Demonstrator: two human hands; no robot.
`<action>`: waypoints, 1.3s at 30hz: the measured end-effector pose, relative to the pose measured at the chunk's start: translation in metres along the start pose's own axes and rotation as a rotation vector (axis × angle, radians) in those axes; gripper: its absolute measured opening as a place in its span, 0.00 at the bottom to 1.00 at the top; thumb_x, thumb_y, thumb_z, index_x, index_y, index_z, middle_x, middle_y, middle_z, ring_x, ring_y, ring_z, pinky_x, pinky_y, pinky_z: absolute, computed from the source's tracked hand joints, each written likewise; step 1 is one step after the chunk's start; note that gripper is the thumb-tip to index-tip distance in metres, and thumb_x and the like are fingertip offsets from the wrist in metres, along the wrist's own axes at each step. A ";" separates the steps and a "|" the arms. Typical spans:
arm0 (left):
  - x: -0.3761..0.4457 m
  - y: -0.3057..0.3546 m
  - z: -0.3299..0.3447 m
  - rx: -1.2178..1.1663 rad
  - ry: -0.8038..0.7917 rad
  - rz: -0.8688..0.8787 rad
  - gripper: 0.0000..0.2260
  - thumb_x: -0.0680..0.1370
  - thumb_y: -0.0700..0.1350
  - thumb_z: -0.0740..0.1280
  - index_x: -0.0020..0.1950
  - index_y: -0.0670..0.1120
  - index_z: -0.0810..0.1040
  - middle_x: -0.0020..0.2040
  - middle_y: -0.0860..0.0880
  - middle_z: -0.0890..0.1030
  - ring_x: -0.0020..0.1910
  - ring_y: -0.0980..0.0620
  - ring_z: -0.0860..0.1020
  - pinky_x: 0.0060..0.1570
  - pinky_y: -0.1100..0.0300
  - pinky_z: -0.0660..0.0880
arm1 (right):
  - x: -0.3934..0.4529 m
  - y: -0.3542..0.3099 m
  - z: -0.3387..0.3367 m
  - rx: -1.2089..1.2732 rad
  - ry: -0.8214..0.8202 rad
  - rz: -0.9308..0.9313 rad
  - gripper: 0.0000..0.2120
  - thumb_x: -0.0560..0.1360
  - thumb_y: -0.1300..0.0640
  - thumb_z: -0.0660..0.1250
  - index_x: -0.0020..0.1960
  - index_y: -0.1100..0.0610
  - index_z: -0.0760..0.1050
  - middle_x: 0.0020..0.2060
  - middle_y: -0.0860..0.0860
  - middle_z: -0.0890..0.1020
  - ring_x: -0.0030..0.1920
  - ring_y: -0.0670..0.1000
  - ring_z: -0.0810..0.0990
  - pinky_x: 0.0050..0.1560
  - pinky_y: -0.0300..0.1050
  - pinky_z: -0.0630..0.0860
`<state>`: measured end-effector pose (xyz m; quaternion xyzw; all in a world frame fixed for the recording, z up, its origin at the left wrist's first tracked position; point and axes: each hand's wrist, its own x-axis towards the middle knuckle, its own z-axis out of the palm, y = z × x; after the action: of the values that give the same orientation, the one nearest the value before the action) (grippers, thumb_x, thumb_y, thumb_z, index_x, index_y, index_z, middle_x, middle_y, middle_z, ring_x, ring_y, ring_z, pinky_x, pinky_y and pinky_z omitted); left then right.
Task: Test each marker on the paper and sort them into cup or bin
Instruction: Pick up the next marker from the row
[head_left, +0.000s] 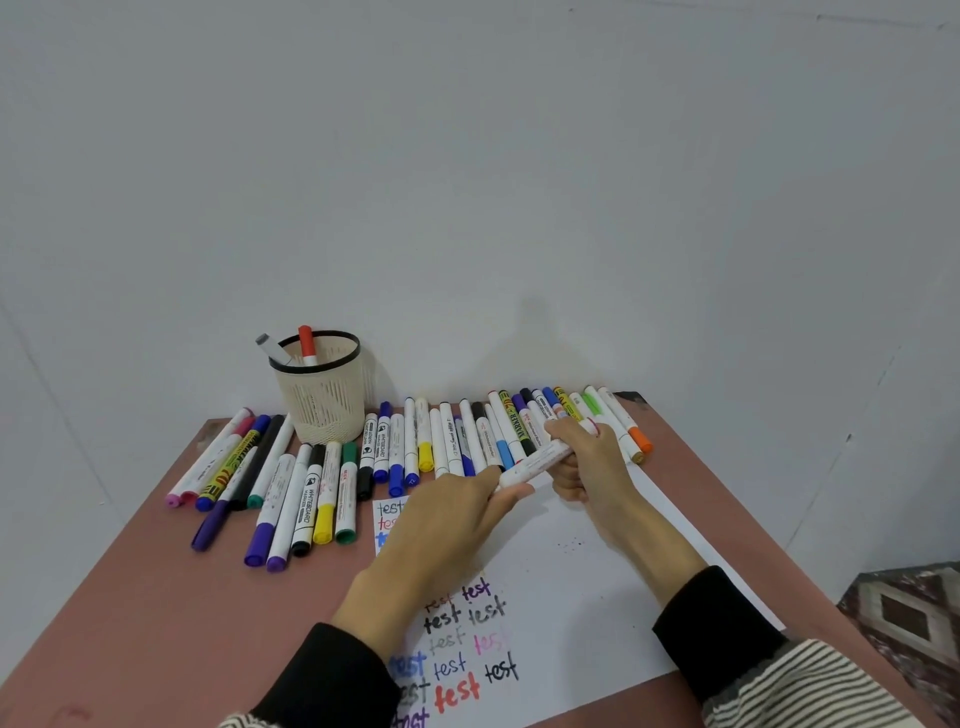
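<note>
Both my hands hold one white marker above the white paper. My left hand grips its near end, and my right hand grips its far end, where a bit of red shows between the fingers. The paper bears several "test" words in black, red, blue and purple. A cream mesh cup with a black rim stands at the back left and holds a red-capped marker and a grey-capped marker. No bin is in view.
Several markers lie in a row along the back of the brown table, and another group lies left of the paper. A white wall rises behind the table. A patterned surface lies at the right.
</note>
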<state>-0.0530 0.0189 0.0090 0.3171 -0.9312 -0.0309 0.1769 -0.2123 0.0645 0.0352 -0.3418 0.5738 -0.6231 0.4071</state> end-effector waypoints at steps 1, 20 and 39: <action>0.000 -0.002 0.000 0.004 0.014 -0.003 0.22 0.75 0.65 0.42 0.42 0.50 0.64 0.31 0.54 0.66 0.29 0.56 0.65 0.29 0.64 0.61 | 0.000 0.001 0.001 0.005 -0.021 0.001 0.16 0.79 0.52 0.64 0.33 0.55 0.71 0.20 0.47 0.65 0.21 0.44 0.56 0.22 0.35 0.55; 0.009 -0.035 0.018 -0.866 0.436 -0.547 0.15 0.80 0.46 0.62 0.35 0.43 0.67 0.32 0.46 0.69 0.33 0.53 0.66 0.38 0.59 0.67 | 0.007 0.023 0.014 0.003 0.000 -0.034 0.10 0.79 0.53 0.66 0.46 0.59 0.78 0.28 0.54 0.75 0.22 0.47 0.67 0.24 0.40 0.66; 0.009 -0.036 0.017 -0.931 0.430 -0.572 0.14 0.81 0.45 0.62 0.36 0.43 0.67 0.32 0.47 0.68 0.33 0.53 0.66 0.36 0.61 0.66 | 0.001 0.047 0.035 -0.456 -0.037 -0.167 0.19 0.76 0.63 0.64 0.30 0.56 0.61 0.25 0.50 0.66 0.27 0.48 0.65 0.30 0.39 0.66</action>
<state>-0.0449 -0.0158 -0.0099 0.4439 -0.6404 -0.4182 0.4669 -0.1765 0.0477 -0.0081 -0.4824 0.6617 -0.5028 0.2768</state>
